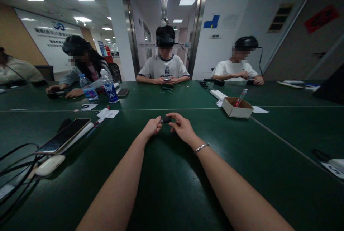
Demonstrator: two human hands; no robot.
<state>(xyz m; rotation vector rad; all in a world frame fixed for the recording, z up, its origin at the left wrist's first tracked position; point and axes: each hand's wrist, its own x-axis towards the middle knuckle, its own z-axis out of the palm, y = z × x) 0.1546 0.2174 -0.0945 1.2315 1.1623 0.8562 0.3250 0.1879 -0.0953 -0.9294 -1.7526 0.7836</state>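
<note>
Both your hands meet ahead of you over the green table [172, 173], near its pale seam. Your left hand [153, 126] is curled closed, thumb and fingers gripping the near end of a small dark piece [167, 119]; its exact kind is too small to tell. Your right hand [184, 127] is half open, thumb and forefinger bracketing the piece's black end; whether they pinch it cannot be told. The piece sits between the two hands, well apart from the open box [236, 112] to the right. Step in hand, as judged: two-handed handling of this piece, left steadying, right working. Next move probably calls for a firm left hold and a precise right fingertip placement.
</note>
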